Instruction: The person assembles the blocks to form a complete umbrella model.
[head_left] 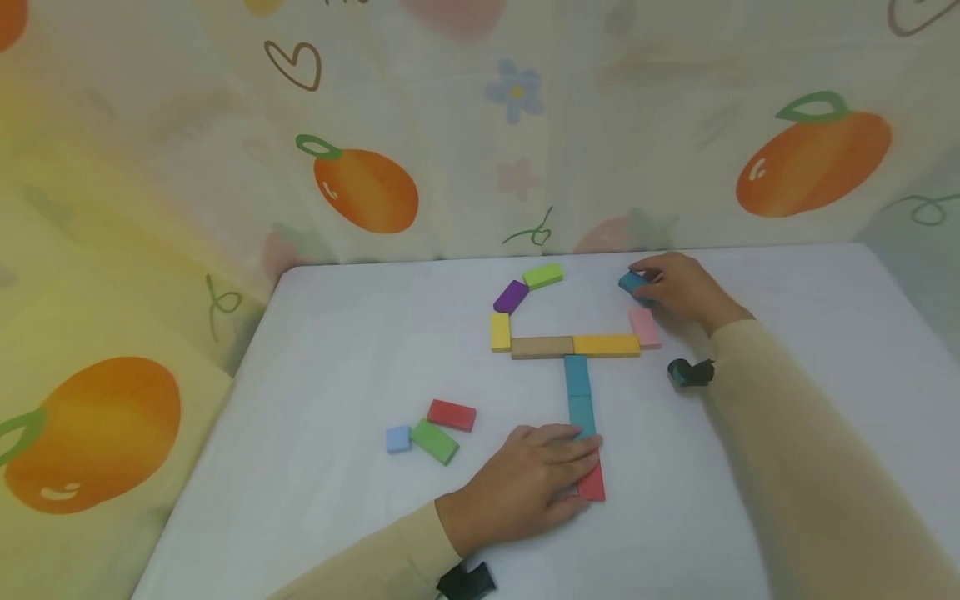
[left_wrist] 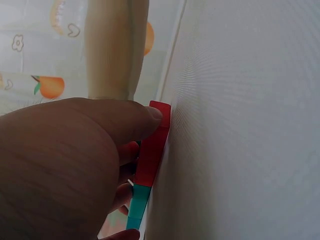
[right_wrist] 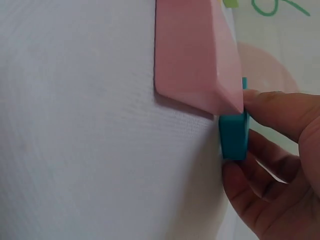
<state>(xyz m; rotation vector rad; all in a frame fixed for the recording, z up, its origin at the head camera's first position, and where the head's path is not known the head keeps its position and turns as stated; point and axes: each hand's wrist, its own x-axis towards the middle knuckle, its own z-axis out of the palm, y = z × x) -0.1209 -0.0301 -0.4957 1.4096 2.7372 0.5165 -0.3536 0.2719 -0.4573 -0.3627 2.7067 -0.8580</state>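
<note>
At the back right, my right hand (head_left: 686, 287) pinches a teal block (right_wrist: 233, 135) between thumb and fingers, just beyond the pink block (head_left: 645, 327). My left hand (head_left: 517, 483) rests from the left over the red block (head_left: 592, 486) at the near end of a straight column. Its thumb touches that block, and its outstretched fingers partly cover the join with the teal blocks (head_left: 578, 387). The column meets a row of a tan block (head_left: 542, 347) and an orange block (head_left: 606, 345). From the row's left end, a yellow (head_left: 500, 332), a purple (head_left: 511, 297) and a lime block (head_left: 543, 276) curve upward.
Left of the column lie a loose red block (head_left: 452, 414), a green block (head_left: 435, 442) and a small light-blue cube (head_left: 398, 439). A white cloth covers the table (head_left: 315, 375). Behind its far edge hangs a fruit-patterned curtain (head_left: 450, 108).
</note>
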